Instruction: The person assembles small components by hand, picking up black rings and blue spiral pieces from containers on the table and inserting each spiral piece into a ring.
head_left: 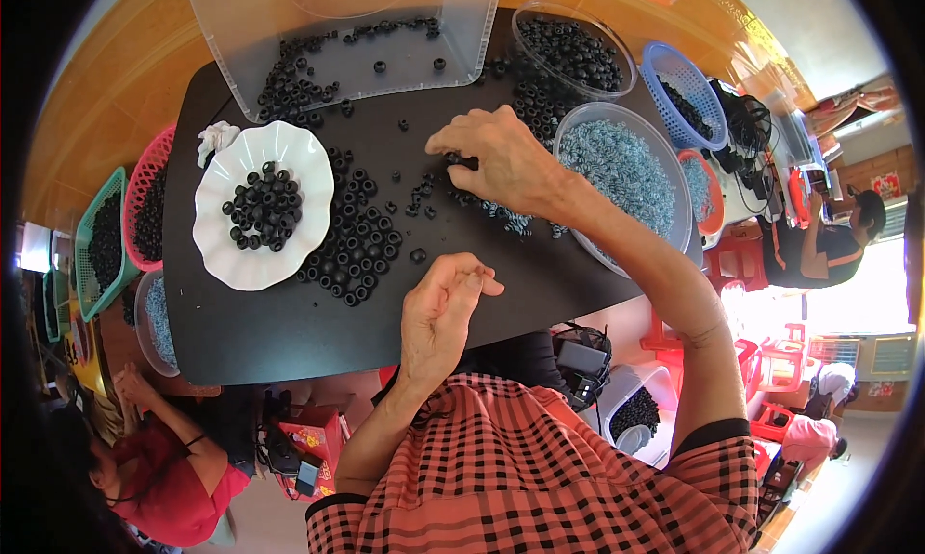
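My right hand point(506, 159) reaches over the tabletop with its fingers and thumb curved around small black plastic parts point(462, 159). Beneath and beside its wrist lie loose light-blue coils that look like little springs point(508, 219). My left hand point(441, 313) hovers near the table's front edge, its fingers curled and the thumb pressed to them; whatever it holds is hidden. Left of it spreads a group of round black pieces with holes point(361, 250). A white scalloped plate point(220, 250) bears a heap of similar black pieces point(265, 207).
A clear bin point(337, 67) with black parts lies at the back. On the right stand a tub of blue coils point(617, 159), a clear bowl of black parts point(568, 53) and a blue basket point(665, 67). Pink point(154, 159) and green point(125, 275) baskets flank the left. Other people sit nearby.
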### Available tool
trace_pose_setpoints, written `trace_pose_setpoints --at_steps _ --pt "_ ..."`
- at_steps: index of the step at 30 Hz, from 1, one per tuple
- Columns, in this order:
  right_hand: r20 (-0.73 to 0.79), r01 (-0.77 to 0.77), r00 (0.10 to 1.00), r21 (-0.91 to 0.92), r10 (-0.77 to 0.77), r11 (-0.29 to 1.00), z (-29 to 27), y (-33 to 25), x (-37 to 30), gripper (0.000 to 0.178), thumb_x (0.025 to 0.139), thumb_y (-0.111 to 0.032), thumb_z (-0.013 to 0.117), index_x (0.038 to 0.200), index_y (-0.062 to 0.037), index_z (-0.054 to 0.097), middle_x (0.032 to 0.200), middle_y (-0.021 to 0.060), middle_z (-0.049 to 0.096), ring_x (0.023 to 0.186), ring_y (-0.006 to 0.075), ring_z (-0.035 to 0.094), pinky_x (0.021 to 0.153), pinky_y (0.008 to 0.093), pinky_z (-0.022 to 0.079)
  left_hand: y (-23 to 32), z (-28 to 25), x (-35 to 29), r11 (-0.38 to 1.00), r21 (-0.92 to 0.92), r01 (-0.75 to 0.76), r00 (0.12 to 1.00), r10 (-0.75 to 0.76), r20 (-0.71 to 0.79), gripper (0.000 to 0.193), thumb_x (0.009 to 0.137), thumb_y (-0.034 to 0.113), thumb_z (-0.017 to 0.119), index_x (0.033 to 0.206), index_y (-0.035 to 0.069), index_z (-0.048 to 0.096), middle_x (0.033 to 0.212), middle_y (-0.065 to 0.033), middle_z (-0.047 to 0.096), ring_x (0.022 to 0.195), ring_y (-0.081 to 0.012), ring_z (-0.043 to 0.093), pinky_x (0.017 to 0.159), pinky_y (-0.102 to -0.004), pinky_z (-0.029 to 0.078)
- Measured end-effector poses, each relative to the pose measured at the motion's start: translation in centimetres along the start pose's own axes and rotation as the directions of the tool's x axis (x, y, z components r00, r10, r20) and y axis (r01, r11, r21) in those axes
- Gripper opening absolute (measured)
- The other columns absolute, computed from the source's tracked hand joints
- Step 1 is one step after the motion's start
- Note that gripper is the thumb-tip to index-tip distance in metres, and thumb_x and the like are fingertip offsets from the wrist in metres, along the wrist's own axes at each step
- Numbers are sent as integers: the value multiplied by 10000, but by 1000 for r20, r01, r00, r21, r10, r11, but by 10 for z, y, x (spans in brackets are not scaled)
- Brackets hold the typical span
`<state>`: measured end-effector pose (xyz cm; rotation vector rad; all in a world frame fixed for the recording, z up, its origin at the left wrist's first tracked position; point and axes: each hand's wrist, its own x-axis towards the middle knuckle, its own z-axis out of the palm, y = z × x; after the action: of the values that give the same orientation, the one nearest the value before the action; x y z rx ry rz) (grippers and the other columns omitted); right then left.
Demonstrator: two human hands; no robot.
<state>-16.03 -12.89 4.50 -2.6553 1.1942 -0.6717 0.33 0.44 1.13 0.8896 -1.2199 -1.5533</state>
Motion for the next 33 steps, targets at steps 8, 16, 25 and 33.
trace_pose_setpoints --at_steps 8,16,25,33 --pt "-139 -65 982 402 131 913 -9 -57 -48 347 709 11 667 1050 -56 667 853 78 661 787 196 643 699 310 528 -13 -2 6 888 -457 -50 999 35 -40 233 995 137 471 1115 -54 529 999 -123 650 937 -150 614 884 -304 471" --pt "-230 -114 932 549 281 828 -1 -87 -80 231 753 25 654 981 -5 669 913 95 652 721 181 646 642 272 534 -8 0 8 868 -493 -62 995 14 -101 216 975 80 511 1165 -12 554 1038 -64 604 951 -132 590 885 -272 469" --pt "-342 -64 886 579 313 813 3 -91 -100 257 743 21 680 996 -22 677 880 77 629 746 185 621 645 291 523 -10 9 2 876 -481 37 992 -91 -90 193 970 79 502 1097 -23 606 990 -68 635 924 -135 599 901 -285 475" --pt "-348 -117 880 502 324 857 1 -83 -114 303 717 2 726 1012 -57 698 945 53 582 784 148 606 682 268 516 -11 11 9 780 -585 220 975 -192 110 269 970 105 475 1141 -81 570 1019 -133 642 905 -154 612 878 -286 485"
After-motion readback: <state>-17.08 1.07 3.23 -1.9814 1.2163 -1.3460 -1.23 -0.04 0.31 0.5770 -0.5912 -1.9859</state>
